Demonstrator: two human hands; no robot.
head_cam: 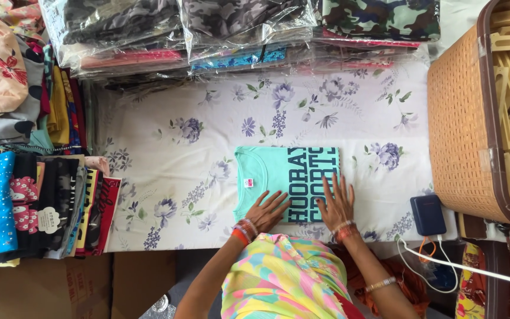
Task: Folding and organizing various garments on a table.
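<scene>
A folded mint-green T-shirt [278, 171] with dark printed lettering lies flat on a white floral sheet [172, 153]. My left hand [267, 211] rests palm down on the shirt's near edge, fingers spread. My right hand [336, 204] presses flat on the printed part, fingers apart. Both wrists wear orange and white bangles. Neither hand grips anything.
Bagged camouflage garments [237, 29] are stacked at the far edge. Piles of folded clothes [36, 201] stand at the left. A woven basket [461, 136] of beige hangers sits at the right, with a dark blue power bank [427, 215] and its white cable beside it.
</scene>
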